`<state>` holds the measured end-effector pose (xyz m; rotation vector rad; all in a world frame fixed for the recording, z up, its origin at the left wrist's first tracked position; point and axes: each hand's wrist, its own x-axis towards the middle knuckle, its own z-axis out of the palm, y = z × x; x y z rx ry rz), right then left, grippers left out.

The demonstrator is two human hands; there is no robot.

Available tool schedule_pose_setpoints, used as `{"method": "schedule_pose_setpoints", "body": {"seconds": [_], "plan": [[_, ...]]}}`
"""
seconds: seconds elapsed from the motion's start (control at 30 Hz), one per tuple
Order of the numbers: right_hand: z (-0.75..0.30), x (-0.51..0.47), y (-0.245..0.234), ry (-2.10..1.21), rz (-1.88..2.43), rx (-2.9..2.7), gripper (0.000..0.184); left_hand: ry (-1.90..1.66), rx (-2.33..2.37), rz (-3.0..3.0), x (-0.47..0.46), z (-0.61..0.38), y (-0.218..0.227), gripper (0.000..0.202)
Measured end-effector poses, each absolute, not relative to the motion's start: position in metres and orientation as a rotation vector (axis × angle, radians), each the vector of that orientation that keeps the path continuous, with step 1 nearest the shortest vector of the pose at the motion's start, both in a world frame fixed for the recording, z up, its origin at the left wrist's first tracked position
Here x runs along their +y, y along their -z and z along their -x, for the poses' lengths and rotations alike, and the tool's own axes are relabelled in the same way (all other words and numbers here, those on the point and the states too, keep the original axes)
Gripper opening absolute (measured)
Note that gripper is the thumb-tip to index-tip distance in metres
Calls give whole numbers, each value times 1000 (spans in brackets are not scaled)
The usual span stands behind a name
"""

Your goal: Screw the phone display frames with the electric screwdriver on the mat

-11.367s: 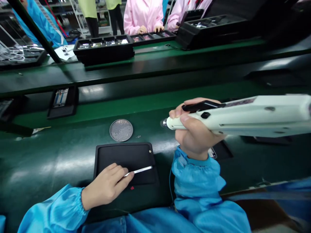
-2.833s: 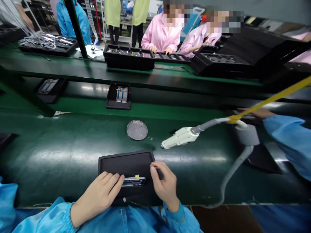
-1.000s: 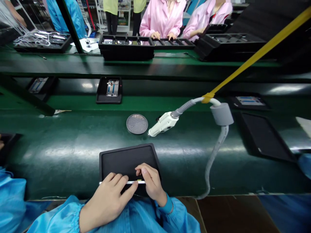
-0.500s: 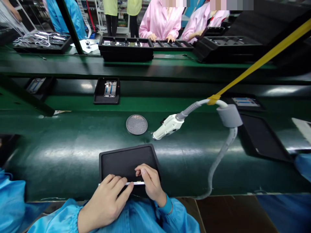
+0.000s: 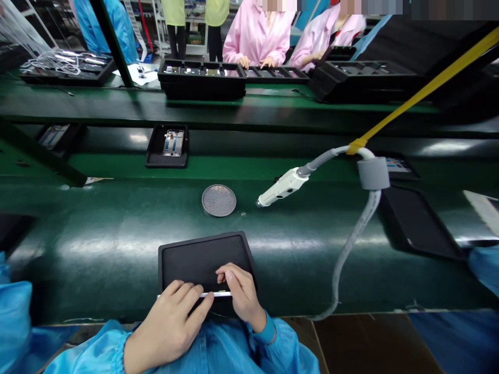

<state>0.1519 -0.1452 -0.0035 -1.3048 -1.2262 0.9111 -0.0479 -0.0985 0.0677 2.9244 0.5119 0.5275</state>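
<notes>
A thin phone frame [image 5: 221, 294] stands edge-on over the near side of a black tray [image 5: 202, 238], and only its narrow silver-white rim shows. My left hand [image 5: 173, 317] is closed along its left part, fingers over the rim. At the right end, my right hand [image 5: 242, 293] grips it with bent fingers, thumb up. My hands hide most of the frame. Beyond the tray hangs a white electric screwdriver [image 5: 283, 188], its tip pointing down and left. Left of that tip lies a round perforated screw dish [image 5: 219, 200].
A yellow strap [image 5: 424, 96] suspends the screwdriver's grey cable [image 5: 353, 249] on the right. Behind, a black tray [image 5: 156, 153] bears an opened phone frame [image 5: 173, 143]. Another black tray [image 5: 423, 223] lies right. A green post [image 5: 42, 150] crosses the left. Co-workers in pink [image 5: 259, 31] sit opposite.
The hanging screwdriver has swung up and to the right, away from the dish. Both my hands stay in nearly the same place on the phone frame. A sleeve at the far left has shifted.
</notes>
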Motion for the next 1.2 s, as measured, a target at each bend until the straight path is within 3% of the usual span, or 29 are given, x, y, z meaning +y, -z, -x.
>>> {"method": "schedule_pose_setpoints", "body": {"seconds": [1.2], "plan": [[-152, -144, 2, -889, 1331, -1245, 35, -577, 530, -2928, -98, 47, -66, 30]]}}
